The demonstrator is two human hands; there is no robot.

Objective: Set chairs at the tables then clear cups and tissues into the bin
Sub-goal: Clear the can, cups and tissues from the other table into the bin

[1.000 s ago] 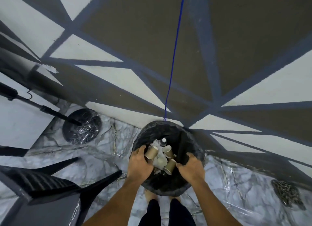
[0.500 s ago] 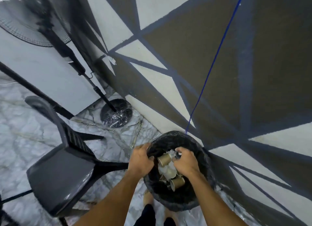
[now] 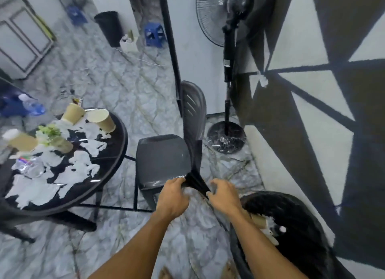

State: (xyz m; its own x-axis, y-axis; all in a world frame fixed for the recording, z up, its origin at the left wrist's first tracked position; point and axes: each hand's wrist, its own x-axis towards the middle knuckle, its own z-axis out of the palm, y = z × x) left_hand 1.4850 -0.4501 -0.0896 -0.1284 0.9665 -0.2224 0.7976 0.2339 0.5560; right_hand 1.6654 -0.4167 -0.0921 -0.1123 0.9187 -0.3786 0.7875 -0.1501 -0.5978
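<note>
Left hand [image 3: 174, 197] and right hand [image 3: 224, 197] curling fingers round near corner of chair [image 3: 162, 155], centre frame. Bin [image 3: 302, 226] sitting lower right. Round bench [image 3: 120, 151] at left carrying cups [image 3: 104, 120], tissues [image 3: 77, 170].

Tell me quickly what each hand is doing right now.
Left hand: closed, gripping a stretched piece of the black bin liner.
Right hand: closed, pinching the same piece of liner.
</note>
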